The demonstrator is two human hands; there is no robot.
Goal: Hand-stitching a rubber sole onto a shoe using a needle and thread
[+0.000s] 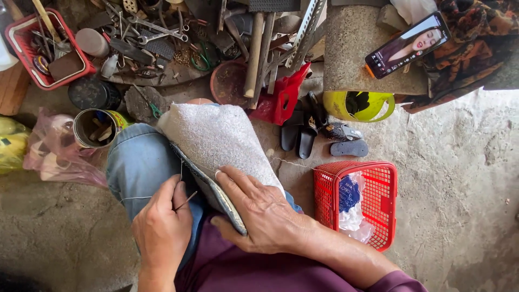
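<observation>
pinching a thin needle [185, 201] at lower left of centre, the left hand [162, 230] works beside the right hand [259, 211], whose fingers clamp the grey shoe sole [216, 140] on the knee.

Concrete floor [459, 178] — carries red basket [378, 186]; black soles [303, 132] just left-above it, yellow pot [359, 105] above.
</observation>
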